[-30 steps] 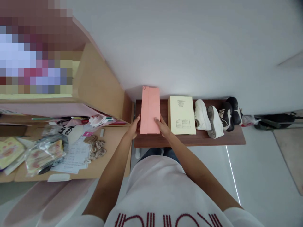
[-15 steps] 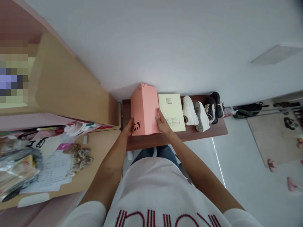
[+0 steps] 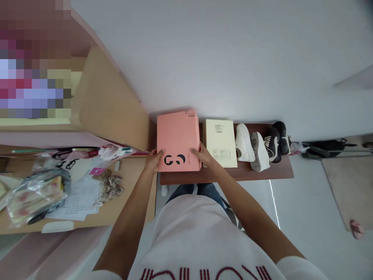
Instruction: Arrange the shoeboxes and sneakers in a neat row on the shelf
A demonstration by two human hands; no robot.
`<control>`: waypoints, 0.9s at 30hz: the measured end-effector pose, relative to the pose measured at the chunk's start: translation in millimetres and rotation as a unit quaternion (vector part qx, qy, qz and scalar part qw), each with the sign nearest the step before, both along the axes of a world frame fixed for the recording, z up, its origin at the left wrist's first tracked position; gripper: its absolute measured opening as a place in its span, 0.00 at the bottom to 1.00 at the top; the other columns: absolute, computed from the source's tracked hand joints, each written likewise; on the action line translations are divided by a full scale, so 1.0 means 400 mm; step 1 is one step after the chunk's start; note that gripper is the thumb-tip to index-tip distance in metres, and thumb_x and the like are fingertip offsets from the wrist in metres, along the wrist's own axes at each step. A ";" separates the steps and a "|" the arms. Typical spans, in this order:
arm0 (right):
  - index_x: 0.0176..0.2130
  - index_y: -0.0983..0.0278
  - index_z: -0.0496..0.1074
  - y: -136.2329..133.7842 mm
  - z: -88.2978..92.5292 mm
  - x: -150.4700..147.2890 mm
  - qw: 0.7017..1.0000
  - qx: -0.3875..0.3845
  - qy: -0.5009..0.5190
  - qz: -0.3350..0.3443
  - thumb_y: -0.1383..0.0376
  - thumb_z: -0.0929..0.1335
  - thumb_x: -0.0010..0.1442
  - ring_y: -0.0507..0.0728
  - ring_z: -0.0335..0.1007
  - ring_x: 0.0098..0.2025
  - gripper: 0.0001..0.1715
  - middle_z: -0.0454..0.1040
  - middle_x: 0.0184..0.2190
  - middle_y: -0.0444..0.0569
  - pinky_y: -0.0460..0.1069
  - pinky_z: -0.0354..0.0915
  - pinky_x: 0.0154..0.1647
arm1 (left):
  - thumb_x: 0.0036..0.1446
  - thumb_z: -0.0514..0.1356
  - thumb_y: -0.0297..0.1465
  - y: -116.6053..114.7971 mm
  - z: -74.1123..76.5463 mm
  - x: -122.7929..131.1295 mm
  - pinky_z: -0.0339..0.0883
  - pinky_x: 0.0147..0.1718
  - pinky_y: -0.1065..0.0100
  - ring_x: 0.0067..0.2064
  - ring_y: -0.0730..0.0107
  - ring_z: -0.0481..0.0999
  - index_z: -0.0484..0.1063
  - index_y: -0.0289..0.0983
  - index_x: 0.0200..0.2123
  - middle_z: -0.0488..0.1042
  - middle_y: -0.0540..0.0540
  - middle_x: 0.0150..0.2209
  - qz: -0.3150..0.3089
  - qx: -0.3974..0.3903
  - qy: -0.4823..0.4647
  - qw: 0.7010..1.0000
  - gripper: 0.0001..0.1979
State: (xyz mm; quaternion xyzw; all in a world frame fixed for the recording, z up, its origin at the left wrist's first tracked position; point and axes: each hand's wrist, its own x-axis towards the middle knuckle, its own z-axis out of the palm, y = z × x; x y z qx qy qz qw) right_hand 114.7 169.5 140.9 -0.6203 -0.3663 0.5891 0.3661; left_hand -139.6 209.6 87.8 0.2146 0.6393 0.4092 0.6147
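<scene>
A pink shoebox point(image 3: 177, 134) with black lettering lies broad side up at the left end of a dark wooden bench point(image 3: 233, 174). My left hand point(image 3: 153, 160) grips its left edge near the front corner, thumb on top and the other fingers hidden below. On the opposite edge my right hand point(image 3: 201, 154) holds the box, its thumb resting on the upper face. To the right, a narrow gap away, sits a pale yellow box point(image 3: 220, 144) with printed labels. Whether the pink box rests fully on the bench, I cannot tell.
Right of the yellow box stand white shoes point(image 3: 244, 143), a grey-soled white shoe point(image 3: 259, 152) and black shoes point(image 3: 272, 144). A wall runs behind the bench. Close on the left is a wooden desk point(image 3: 131, 194) with papers point(image 3: 78, 198) and a plastic bag point(image 3: 37, 198).
The pink box has turned from standing on an edge to lying with its broad lettered face up. Both hands still hold its sides. The view has shifted slightly left.
</scene>
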 end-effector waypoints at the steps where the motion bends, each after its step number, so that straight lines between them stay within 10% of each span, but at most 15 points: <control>1: 0.64 0.61 0.61 0.005 -0.009 -0.003 1.000 -0.016 0.013 -0.007 0.53 0.74 0.58 0.64 0.73 0.55 0.41 0.72 0.58 0.58 0.64 0.70 0.58 | 0.46 0.74 0.34 0.003 0.004 -0.001 0.77 0.46 0.58 0.47 0.57 0.81 0.75 0.36 0.41 0.82 0.39 0.43 0.001 0.005 0.021 1.000 0.19; 17: 0.67 0.63 0.58 0.031 -0.149 -0.022 0.998 -0.059 0.010 -0.033 0.57 0.66 0.64 0.69 0.71 0.57 0.35 0.75 0.56 0.56 0.70 0.64 0.61 | 0.47 0.72 0.32 0.024 -0.056 0.030 0.70 0.55 0.56 0.55 0.50 0.77 0.74 0.36 0.46 0.79 0.36 0.51 -0.028 0.005 0.132 0.991 0.21; 27: 0.67 0.63 0.60 -0.038 -0.087 0.059 0.986 0.000 -0.142 -0.084 0.53 0.68 0.59 0.65 0.53 0.71 0.40 0.60 0.68 0.54 0.62 0.49 0.72 | 0.51 0.69 0.31 0.027 0.044 0.105 0.46 0.69 0.56 0.68 0.49 0.59 0.69 0.36 0.56 0.66 0.36 0.63 -0.051 0.144 0.285 0.946 0.28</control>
